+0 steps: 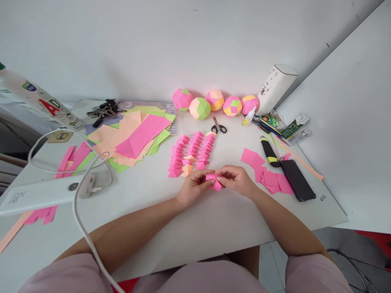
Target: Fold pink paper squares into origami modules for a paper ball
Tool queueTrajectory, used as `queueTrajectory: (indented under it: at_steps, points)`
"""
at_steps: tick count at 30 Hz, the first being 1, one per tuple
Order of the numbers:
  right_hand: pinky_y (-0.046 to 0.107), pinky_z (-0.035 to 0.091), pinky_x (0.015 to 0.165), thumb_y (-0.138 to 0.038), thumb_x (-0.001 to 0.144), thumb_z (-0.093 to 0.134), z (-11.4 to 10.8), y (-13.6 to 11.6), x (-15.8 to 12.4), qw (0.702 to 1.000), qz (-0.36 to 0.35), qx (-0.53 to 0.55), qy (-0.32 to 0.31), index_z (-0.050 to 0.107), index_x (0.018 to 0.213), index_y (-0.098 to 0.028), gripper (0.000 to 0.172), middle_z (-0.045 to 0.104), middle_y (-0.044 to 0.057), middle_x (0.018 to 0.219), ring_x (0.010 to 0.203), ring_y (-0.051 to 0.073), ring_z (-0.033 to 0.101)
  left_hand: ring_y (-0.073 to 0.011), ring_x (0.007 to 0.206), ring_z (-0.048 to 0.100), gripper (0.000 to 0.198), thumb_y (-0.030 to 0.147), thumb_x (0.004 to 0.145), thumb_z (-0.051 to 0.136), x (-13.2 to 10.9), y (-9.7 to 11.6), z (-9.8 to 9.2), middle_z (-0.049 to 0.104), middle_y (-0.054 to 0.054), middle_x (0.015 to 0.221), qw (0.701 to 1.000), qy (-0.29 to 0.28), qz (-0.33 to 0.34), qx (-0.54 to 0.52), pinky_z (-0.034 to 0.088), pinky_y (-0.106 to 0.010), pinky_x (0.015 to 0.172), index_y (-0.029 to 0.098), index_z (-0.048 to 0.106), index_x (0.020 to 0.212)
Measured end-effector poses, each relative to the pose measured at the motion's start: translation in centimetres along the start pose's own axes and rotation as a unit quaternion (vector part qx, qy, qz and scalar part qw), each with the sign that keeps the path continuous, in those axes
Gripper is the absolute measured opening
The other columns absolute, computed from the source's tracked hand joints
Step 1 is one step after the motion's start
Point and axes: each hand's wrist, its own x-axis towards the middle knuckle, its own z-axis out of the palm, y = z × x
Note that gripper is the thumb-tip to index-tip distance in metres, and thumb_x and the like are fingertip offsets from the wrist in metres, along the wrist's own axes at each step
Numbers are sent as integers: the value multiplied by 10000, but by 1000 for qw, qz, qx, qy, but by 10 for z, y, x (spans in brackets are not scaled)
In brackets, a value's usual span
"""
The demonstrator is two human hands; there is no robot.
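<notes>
Between my two hands is a small piece of pink paper [216, 185], partly folded. My left hand [194, 186] pinches its left side between thumb and fingers. On the other side, my right hand [237, 179] grips the paper's right edge, thumb on top. Just beyond my hands stand rows of folded pink paper units [192, 148], with a few peach ones among them. Flat pink paper squares [271, 181] lie in a loose pile to the right of my right hand.
Colourful paper balls [199, 108] line the wall. Scissors [219, 128], a glue bottle [249, 117], a cutter [270, 152] and a black phone [297, 180] lie on the right half. Coloured sheets [137, 138], a power bank [42, 195] with a white cable [75, 199] and a spray can [39, 97] occupy the left.
</notes>
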Motion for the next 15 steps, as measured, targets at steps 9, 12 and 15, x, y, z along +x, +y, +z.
queueTrajectory:
  at_steps: [9,12,15]
  points:
    - [255,501,565,-285,773,631,0,2,1,997,-48,-65,10,696,868,-163,168,686,56,828,640,133,617,-114,669,566,252,292,686,746,0,-1,0,652,5,730,1000,-2,0,-4,490,-274,652,210,706,921]
    - [259,494,561,-298,781,628,0,1,2,990,-94,-104,21,704,844,-172,160,692,49,778,620,134,609,-99,635,549,239,284,672,756,0,0,1,643,18,698,1000,10,2,-2,478,-256,622,214,710,896]
    - [261,487,543,-309,802,602,1,-2,2,982,-130,-137,29,708,821,-186,164,692,48,743,598,134,597,-94,588,527,247,297,643,774,0,3,3,613,26,636,1000,32,-2,0,467,-249,581,203,714,864]
